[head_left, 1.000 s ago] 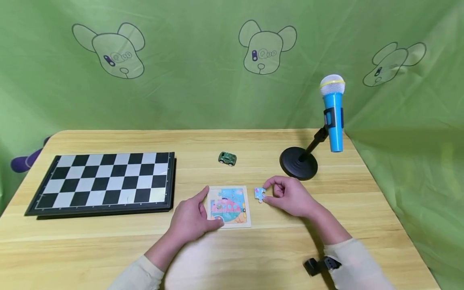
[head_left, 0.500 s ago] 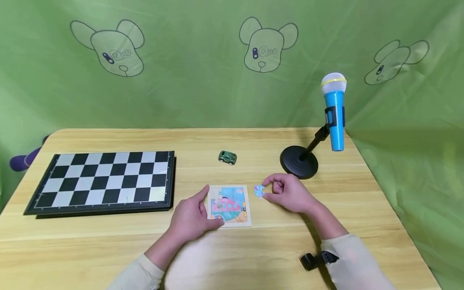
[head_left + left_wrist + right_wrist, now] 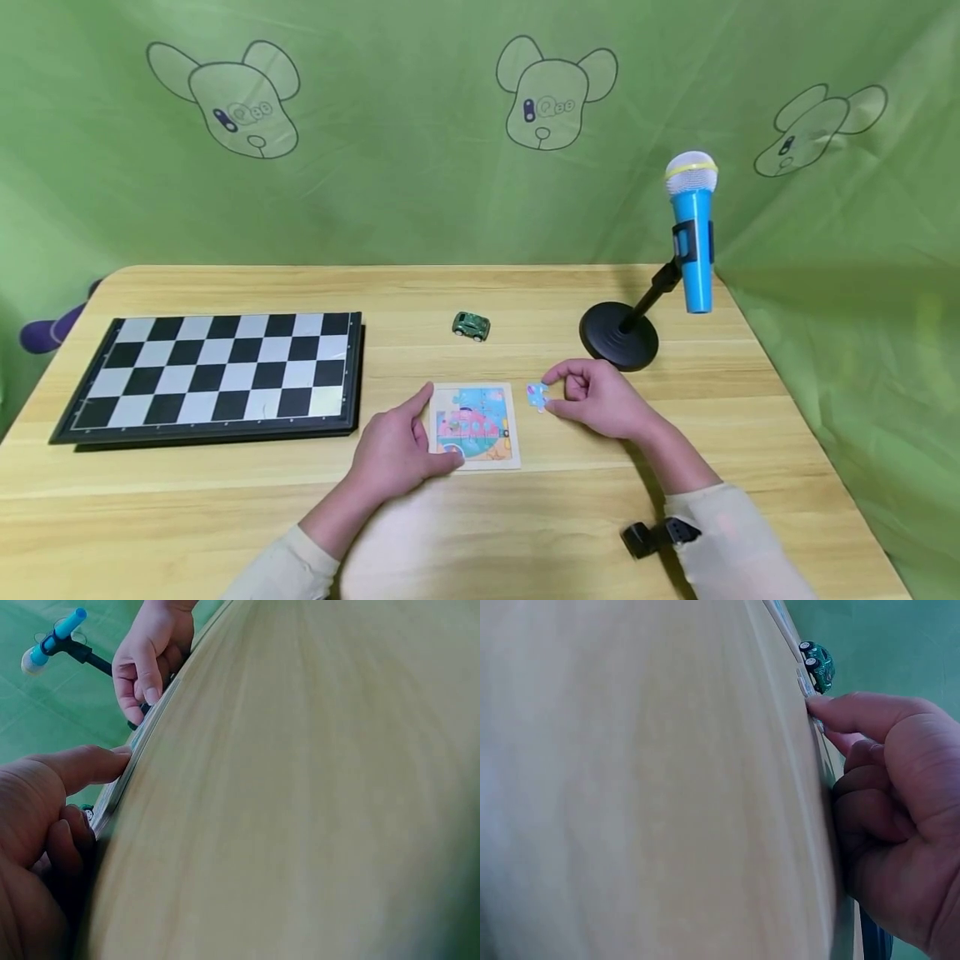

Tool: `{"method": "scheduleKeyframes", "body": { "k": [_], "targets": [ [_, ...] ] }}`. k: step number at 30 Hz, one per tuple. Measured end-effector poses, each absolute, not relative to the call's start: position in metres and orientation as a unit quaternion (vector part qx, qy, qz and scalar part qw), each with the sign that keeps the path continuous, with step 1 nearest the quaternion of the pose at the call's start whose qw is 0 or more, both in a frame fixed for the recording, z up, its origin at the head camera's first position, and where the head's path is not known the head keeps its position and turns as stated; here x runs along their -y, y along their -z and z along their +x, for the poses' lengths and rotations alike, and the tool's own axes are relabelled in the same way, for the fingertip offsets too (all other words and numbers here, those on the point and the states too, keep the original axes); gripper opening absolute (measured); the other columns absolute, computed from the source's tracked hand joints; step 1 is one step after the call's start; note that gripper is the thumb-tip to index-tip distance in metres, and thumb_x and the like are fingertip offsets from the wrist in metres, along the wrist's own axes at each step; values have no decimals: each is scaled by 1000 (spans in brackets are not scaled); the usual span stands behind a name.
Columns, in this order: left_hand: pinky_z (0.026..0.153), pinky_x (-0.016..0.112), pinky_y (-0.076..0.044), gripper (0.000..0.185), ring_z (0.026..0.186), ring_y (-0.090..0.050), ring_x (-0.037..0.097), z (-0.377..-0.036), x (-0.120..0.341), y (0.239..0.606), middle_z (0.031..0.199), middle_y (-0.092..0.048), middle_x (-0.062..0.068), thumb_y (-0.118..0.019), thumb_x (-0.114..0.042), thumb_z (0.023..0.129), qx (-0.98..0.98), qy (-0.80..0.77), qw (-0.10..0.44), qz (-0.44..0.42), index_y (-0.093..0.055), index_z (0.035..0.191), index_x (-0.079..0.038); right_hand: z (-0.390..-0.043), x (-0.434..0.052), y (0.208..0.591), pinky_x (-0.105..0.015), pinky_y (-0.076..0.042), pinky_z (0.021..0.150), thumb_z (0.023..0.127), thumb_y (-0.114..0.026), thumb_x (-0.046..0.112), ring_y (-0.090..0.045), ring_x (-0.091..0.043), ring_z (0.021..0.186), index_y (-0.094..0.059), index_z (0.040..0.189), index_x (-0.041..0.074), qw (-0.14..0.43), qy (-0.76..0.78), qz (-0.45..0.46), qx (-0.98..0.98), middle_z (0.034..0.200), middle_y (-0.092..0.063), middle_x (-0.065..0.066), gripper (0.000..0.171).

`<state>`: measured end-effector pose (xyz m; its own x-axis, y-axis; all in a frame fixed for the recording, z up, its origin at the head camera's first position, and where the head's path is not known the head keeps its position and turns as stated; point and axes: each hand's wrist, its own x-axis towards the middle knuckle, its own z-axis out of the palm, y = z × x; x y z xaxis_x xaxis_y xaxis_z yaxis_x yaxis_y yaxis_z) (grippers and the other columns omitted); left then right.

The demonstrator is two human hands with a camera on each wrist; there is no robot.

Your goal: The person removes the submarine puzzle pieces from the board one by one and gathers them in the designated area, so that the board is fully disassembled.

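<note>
A square jigsaw puzzle (image 3: 472,425) in a pale frame lies on the table, showing a pink and blue picture. My left hand (image 3: 397,450) grips its left side, thumb over the lower edge and index finger at the upper left corner. Just right of the frame, my right hand (image 3: 600,400) pinches a light blue puzzle piece (image 3: 536,396) with a pink spot between thumb and index finger. The right wrist view shows the remaining fingers of that hand (image 3: 900,802) curled inward. In the left wrist view, the left thumb (image 3: 90,766) rests at the frame's edge.
A folded chessboard (image 3: 217,371) lies at the left of the table (image 3: 480,533). A small green toy car (image 3: 471,326) stands behind the puzzle. Behind my right hand is a blue toy microphone (image 3: 693,242) on a black stand (image 3: 618,337).
The puzzle piece has turned slightly in my right fingers, and the right forearm has shifted a little. My left hand and the puzzle frame stay in place.
</note>
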<state>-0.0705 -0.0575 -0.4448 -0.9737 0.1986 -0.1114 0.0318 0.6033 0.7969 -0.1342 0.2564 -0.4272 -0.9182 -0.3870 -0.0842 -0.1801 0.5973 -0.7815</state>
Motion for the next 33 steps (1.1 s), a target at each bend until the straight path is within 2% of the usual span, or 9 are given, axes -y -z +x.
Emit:
{"method": "scheduleKeyframes", "body": {
  "k": [4, 16, 23, 28, 33],
  "targets": [
    [46, 30, -36, 105, 49, -46, 11, -70, 58, 445, 59, -52, -7, -93, -35, 64, -892, -438, 91, 64, -43, 150, -1, -133, -255, 432, -28, -43, 77, 81, -85, 15, -37, -13, 55, -70, 106, 7, 118, 429, -157, -882, 60, -38, 4, 30],
    [46, 30, -36, 107, 49, -47, 11, -70, 59, 445, 59, -52, -6, -94, -35, 63, -892, -437, 97, 60, -42, 150, -1, -119, -226, 436, -29, -44, 69, 79, -87, 17, -38, -13, 56, -70, 111, 11, 95, 472, -170, -860, 61, -39, 4, 37],
    [46, 29, -36, 108, 49, -47, 11, -70, 60, 443, 59, -53, -5, -94, -37, 63, -893, -435, 102, 57, -42, 151, -2, -116, -206, 437, -30, -44, 72, 77, -88, 15, -38, -11, 57, -70, 112, 11, 87, 476, -169, -858, 61, -39, 4, 40],
    [45, 29, -37, 108, 49, -47, 11, -70, 59, 444, 59, -53, -6, -93, -38, 63, -893, -434, 101, 61, -42, 151, -2, -116, -191, 433, -32, -43, 74, 76, -89, 13, -33, -11, 56, -70, 111, 10, 90, 481, -180, -854, 60, -33, 5, 40],
    [45, 29, -37, 107, 49, -47, 11, -71, 58, 443, 59, -53, -6, -93, -38, 64, -893, -435, 99, 63, -42, 151, -2, -119, -177, 432, -29, -41, 68, 76, -89, 17, -30, -11, 56, -69, 111, 12, 107, 474, -186, -854, 61, -31, 5, 41]
  ]
}}
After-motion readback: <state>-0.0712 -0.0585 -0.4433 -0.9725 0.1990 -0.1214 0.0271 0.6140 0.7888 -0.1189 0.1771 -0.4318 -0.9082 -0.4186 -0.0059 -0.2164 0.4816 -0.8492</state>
